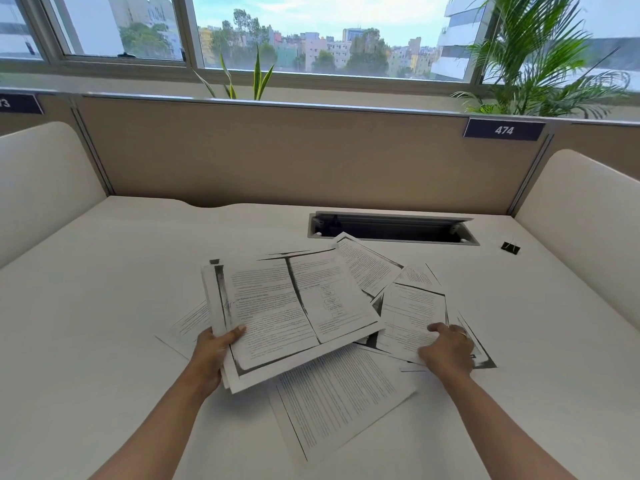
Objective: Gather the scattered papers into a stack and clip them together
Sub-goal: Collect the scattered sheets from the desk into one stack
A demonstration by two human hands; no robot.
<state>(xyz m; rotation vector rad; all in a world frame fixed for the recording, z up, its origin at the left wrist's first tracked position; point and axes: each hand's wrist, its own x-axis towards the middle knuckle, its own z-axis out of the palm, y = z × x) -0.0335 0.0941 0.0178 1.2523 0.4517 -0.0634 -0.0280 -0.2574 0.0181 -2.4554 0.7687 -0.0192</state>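
My left hand grips a bundle of photocopied sheets by its lower left corner and holds it tilted above the white desk. To the right, my right hand pinches the near edge of a printed sheet lying on the desk. More loose pages lie around: one full of text near me, one at the back, and one partly hidden under the bundle at the left. A black binder clip sits alone at the far right.
An open cable slot is sunk into the desk behind the papers. A beige partition closes the back, with rounded white side panels left and right. Potted plants stand by the window.
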